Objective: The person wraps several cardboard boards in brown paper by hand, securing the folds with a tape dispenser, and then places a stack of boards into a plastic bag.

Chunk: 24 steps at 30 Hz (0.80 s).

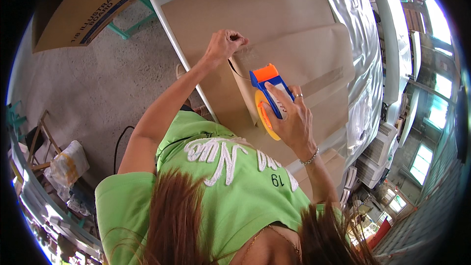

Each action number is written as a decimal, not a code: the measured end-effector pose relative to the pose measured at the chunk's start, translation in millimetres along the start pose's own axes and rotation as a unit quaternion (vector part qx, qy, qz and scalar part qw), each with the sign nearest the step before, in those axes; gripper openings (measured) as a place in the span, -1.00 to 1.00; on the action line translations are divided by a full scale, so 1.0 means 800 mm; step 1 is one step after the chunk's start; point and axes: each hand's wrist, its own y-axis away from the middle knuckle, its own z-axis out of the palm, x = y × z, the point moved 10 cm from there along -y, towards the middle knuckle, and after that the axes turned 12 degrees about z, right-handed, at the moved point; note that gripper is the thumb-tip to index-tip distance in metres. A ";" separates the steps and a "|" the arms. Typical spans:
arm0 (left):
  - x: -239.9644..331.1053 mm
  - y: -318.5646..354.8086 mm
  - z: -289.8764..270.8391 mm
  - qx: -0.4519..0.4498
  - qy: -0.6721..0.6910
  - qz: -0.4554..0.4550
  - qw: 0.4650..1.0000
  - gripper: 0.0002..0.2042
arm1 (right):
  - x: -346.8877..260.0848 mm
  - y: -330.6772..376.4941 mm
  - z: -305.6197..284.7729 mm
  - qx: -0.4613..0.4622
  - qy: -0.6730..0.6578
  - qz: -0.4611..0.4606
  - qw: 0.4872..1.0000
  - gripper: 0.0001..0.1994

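My right hand (pixel 293 120) is wrapped round a blue and orange tape dispenser (pixel 273 84) with a yellow-rimmed roll of tape (pixel 262 113). The dispenser is held just above brown kraft paper (pixel 294 56), which lies folded over on the table. My left hand (pixel 226 46) is closed, its fingertips pinched together at the paper's left edge. A faint clear sheen shows beside those fingertips; what they hold is too small to make out. Near my body, the paper's folded edge (pixel 243 88) stands slightly raised. A shiny band of tape (pixel 326 81) runs across the paper on the right.
Silvery plastic sheeting (pixel 365 54) covers the table's right side. The table's pale edge (pixel 171 39) runs along the left. Beyond it are a large brown carton (pixel 88 12) and a green stool (pixel 122 29) on the concrete floor. A plastic-wrapped bundle (pixel 68 164) sits lower left.
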 end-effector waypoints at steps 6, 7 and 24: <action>-0.022 -0.009 0.014 0.033 0.054 0.094 0.994 -0.81 | -0.004 -0.032 0.013 -0.053 0.051 0.033 0.997 -0.62; -0.017 -0.008 0.017 0.022 0.031 0.101 0.994 -0.81 | -0.004 -0.036 0.014 -0.058 0.057 0.032 0.996 -0.62; -0.035 -0.030 0.012 -0.010 -0.094 0.205 0.974 -0.82 | -0.014 -0.058 0.027 -0.042 0.084 -0.059 0.994 -0.64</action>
